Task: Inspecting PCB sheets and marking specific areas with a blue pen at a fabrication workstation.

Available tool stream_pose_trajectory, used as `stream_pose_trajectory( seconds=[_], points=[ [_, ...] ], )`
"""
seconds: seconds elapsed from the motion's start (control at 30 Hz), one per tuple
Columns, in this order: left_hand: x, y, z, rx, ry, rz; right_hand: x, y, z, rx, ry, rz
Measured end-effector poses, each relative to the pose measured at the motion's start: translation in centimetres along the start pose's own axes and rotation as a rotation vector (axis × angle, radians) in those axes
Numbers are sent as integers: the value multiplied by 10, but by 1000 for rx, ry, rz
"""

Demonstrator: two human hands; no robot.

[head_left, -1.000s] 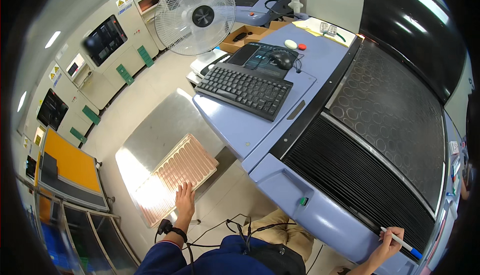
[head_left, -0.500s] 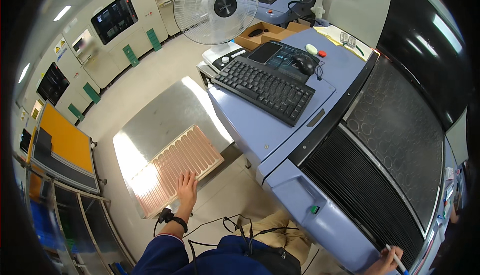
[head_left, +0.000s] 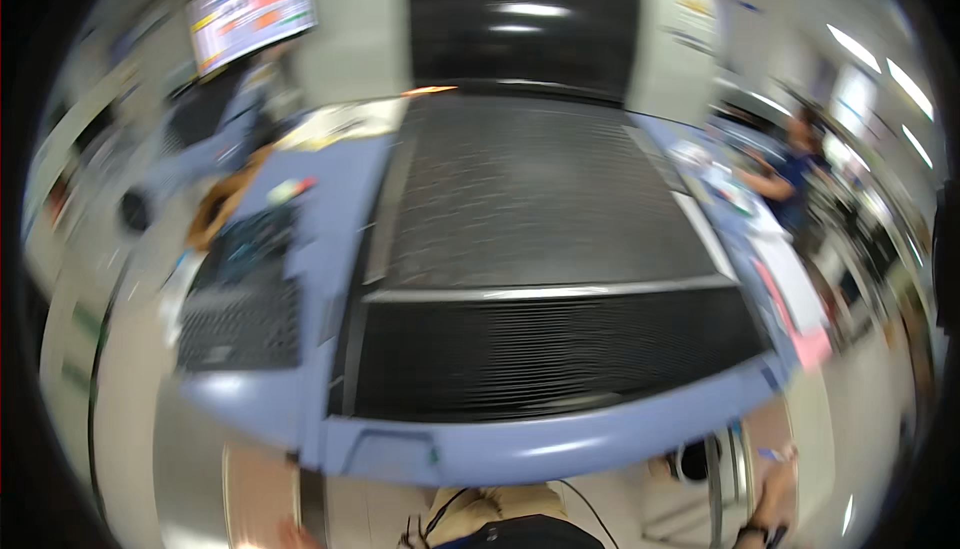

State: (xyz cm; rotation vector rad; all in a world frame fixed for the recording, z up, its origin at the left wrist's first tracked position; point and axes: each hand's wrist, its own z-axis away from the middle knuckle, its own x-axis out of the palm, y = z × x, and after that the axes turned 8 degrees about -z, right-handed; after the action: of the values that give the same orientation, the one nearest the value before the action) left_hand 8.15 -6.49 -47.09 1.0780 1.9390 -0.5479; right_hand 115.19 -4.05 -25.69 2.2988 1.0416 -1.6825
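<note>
At the lower left edge, my left hand (head_left: 294,534) is smeared by motion and mostly cut off. It is next to a copper-coloured panel (head_left: 262,494) on a metal table (head_left: 188,479); whether they touch cannot be told. My right hand (head_left: 778,484), low on the right with a dark band at its wrist, is closed on a slim pen (head_left: 770,453). Beneath and beside that hand shows another copper-coloured surface (head_left: 768,427), blurred.
Ahead stands a blue machine (head_left: 560,446) with a dark bed (head_left: 540,199) and a black ribbed cover (head_left: 560,354). A keyboard (head_left: 240,324) lies on its left side, a monitor (head_left: 252,11) beyond. A co-worker (head_left: 790,184) is at the far right.
The view has swung right, and the machine is now in the middle. My right hand has gone from the machine's front to the copper-coloured surface on the right, still with the pen.
</note>
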Motion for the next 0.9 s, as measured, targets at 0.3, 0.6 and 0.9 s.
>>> stream_pose_trajectory(
  seconds=[0.3,0.6,0.9],
  points=[
    [-113,279,-185,424,339,503,-20,22,157,179,22,299],
    [-119,322,-231,289,640,547,-176,-48,61,360,682,-110],
    [-104,306,-249,353,761,530,-236,-290,62,188,353,-1762]
  ],
)
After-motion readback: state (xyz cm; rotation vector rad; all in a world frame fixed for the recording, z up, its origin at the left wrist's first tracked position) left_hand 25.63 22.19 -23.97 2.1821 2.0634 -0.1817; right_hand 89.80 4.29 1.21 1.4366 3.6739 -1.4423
